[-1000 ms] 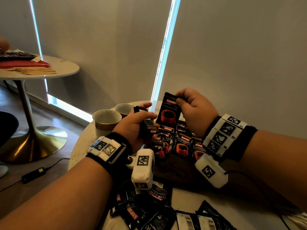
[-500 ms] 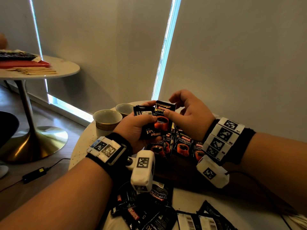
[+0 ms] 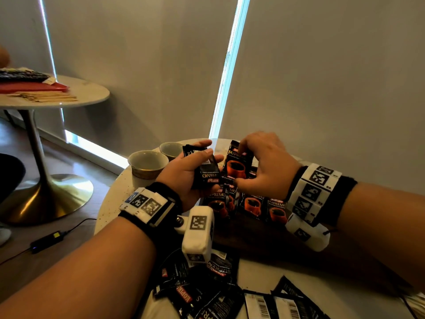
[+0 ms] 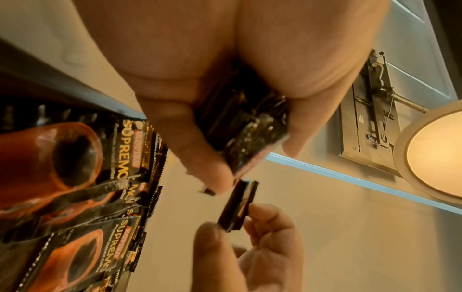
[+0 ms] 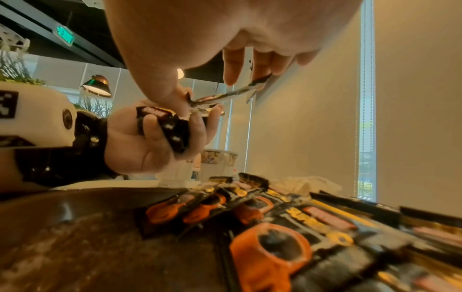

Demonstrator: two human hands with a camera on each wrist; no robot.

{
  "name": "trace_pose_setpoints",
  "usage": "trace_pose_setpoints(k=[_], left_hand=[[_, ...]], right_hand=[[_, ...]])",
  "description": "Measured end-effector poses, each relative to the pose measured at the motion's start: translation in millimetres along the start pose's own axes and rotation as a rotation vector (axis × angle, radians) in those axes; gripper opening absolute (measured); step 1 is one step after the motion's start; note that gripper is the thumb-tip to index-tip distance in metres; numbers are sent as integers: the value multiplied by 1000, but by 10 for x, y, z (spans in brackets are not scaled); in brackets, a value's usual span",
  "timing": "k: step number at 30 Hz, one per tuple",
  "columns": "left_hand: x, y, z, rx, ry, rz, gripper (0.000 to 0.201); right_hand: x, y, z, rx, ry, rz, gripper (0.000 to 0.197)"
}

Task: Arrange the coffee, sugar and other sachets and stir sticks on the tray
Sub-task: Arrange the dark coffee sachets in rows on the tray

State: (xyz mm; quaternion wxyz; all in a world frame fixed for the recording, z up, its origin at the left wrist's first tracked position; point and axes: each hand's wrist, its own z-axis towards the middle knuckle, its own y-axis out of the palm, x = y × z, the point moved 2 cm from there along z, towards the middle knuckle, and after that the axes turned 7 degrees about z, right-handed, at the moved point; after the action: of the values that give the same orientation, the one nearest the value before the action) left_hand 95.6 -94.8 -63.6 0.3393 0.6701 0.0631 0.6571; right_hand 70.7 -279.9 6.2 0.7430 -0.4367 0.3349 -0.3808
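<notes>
Head view: the right hand (image 3: 266, 164) pinches one coffee sachet (image 3: 236, 162) by its top edge between thumb and fingertips, above the row of sachets (image 3: 253, 203) on the dark tray (image 3: 253, 236). The left hand (image 3: 186, 173) curls round a small stack of sachets (image 3: 204, 171). Loose sachets (image 3: 207, 295) lie on the table (image 3: 108, 203) nearer the person. Risk: the edge pinch is light; the sachet may swing, land crooked and disturb the overlapped row.
</notes>
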Motion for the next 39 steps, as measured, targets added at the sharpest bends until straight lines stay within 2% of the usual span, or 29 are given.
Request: trace_pose_setpoints(k=[5, 12, 18, 25, 30, 31, 34, 35, 39], left_hand=[[10, -38, 29, 76, 8, -54, 31], [11, -48, 31, 97, 14, -73, 27], [10, -47, 25, 93, 16, -64, 27], [13, -44, 31, 100, 11, -75, 30], [22, -26, 27, 128, -24, -71, 26], [14, -31, 32, 134, -39, -69, 32], [-7, -46, 37, 148, -80, -70, 67], [-6, -47, 39, 151, -78, -77, 69], [20, -28, 8, 125, -54, -101, 52]], right_hand=[[94, 65, -82, -151, 89, 28, 61], [58, 266, -108, -413, 81, -14, 62], [30, 365, -80, -509, 77, -130, 84], [23, 407, -68, -542, 93, -169, 82], [39, 414, -79, -516, 100, -172, 71], [40, 418, -82, -514, 99, -173, 68], [37, 421, -91, -500, 96, -166, 61], [30, 419, -93, -497, 95, -161, 61], [6, 404, -94, -495, 90, -147, 61]])
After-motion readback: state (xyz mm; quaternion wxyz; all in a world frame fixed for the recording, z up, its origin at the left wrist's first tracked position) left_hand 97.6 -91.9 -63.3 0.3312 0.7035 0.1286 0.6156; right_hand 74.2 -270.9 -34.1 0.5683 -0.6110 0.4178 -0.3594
